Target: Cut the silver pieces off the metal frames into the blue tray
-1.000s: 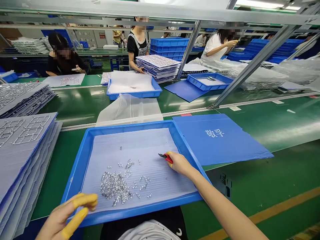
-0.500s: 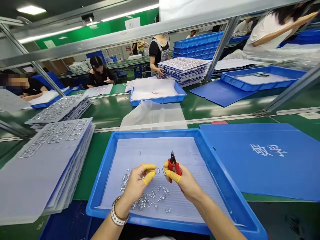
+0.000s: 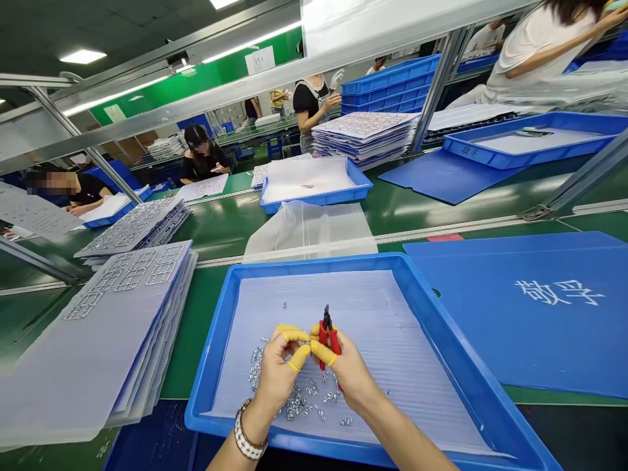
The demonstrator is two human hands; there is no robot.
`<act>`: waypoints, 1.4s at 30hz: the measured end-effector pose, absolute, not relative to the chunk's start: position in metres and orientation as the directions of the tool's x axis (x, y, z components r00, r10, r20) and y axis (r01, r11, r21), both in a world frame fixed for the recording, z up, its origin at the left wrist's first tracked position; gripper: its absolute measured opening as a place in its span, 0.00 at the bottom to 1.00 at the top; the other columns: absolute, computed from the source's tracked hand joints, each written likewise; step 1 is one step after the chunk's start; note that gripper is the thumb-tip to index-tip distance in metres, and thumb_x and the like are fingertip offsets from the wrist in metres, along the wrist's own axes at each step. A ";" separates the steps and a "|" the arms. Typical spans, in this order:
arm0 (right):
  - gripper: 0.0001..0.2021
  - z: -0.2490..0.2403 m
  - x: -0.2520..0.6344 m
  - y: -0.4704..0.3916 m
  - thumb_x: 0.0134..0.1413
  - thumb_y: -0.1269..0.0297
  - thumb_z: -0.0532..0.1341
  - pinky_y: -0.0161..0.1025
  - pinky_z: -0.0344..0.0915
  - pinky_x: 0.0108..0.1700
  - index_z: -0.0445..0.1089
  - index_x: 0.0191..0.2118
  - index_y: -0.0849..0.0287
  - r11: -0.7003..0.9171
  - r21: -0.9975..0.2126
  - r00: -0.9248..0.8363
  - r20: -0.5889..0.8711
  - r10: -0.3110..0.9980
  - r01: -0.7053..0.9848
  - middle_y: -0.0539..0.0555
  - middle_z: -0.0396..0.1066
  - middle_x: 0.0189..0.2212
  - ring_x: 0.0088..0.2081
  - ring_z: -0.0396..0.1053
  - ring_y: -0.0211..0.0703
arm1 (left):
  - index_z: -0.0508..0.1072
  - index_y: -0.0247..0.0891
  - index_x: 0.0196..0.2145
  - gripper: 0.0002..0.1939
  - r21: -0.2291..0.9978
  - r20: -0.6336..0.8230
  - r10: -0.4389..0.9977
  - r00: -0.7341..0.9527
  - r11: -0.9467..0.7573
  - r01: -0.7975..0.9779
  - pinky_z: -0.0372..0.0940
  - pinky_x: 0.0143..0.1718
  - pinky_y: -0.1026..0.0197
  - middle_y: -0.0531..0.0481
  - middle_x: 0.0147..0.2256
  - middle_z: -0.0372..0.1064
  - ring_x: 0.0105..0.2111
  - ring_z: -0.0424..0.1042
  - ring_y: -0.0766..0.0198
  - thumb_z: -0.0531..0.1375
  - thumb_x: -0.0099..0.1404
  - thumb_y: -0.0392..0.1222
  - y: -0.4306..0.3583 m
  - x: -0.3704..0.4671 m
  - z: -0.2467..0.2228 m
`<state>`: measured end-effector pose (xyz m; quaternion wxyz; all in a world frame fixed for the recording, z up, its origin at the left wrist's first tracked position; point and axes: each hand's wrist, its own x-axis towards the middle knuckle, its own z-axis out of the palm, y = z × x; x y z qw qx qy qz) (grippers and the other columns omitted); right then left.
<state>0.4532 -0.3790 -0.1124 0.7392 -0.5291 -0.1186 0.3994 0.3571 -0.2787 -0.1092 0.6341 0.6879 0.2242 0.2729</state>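
Observation:
My right hand (image 3: pixel 338 356) is closed round red-handled side cutters (image 3: pixel 328 337), their dark jaws pointing up. Its thumb and forefinger, in yellow finger cots, meet the fingertips of my left hand (image 3: pixel 282 360). That hand is pinched too, with yellow cots on thumb and fingers. Between the touching fingertips a small silvery part (image 3: pixel 307 342) shows, mostly covered. Below and beside the hands, many small shiny silver parts (image 3: pixel 296 402) lie heaped on the white sheet (image 3: pixel 392 366) that lines a blue tray (image 3: pixel 454 366). One such piece (image 3: pixel 285 305) lies apart near the back.
Left of the tray stands a stack of sheets (image 3: pixel 122 340) topped with silvery frames (image 3: pixel 130 269). A blue board (image 3: pixel 549 347) lies to the right. Beyond are another blue tray (image 3: pixel 338 195), a metal rail (image 3: pixel 196 121) overhead and several people at work.
My hands have come together, fingertips touching; the silvery part in my right fingers is now between both hands. The view has shifted slightly.

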 end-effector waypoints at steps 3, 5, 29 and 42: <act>0.22 -0.115 0.457 -0.383 0.36 0.51 0.72 0.40 0.62 0.33 0.68 0.36 0.58 0.083 -0.916 0.672 -0.223 0.706 -0.392 0.51 0.69 0.30 0.30 0.65 0.41 | 0.74 0.36 0.35 0.07 0.987 0.034 0.649 0.760 -0.141 0.076 0.65 0.29 0.64 0.46 0.35 0.72 0.28 0.68 0.66 0.63 0.59 0.40 -0.274 0.352 -0.110; 0.22 -0.117 0.459 -0.386 0.37 0.51 0.71 0.42 0.64 0.36 0.68 0.36 0.57 0.052 -0.935 0.670 -0.212 0.711 -0.350 0.52 0.70 0.32 0.33 0.67 0.45 | 0.74 0.36 0.34 0.06 0.972 0.000 0.641 0.768 -0.180 0.150 0.63 0.26 0.65 0.48 0.30 0.72 0.23 0.65 0.68 0.62 0.59 0.41 -0.271 0.348 -0.111; 0.15 -0.111 0.477 -0.411 0.49 0.72 0.58 0.45 0.63 0.42 0.67 0.45 0.58 -0.108 -0.656 0.349 0.247 0.904 0.747 0.55 0.73 0.36 0.38 0.68 0.49 | 0.75 0.34 0.30 0.09 0.798 -0.333 0.403 0.853 0.601 0.027 0.56 0.29 0.65 0.52 0.24 0.66 0.20 0.55 0.75 0.68 0.55 0.42 -0.265 0.332 -0.096; 0.11 -0.113 0.468 -0.413 0.51 0.63 0.58 0.44 0.65 0.38 0.70 0.42 0.54 -0.200 -0.898 0.526 0.041 0.849 0.391 0.52 0.73 0.32 0.34 0.69 0.46 | 0.76 0.35 0.33 0.11 0.932 -0.190 0.643 0.742 0.355 -0.068 0.57 0.31 0.67 0.55 0.24 0.67 0.26 0.61 0.71 0.68 0.55 0.44 -0.271 0.335 -0.103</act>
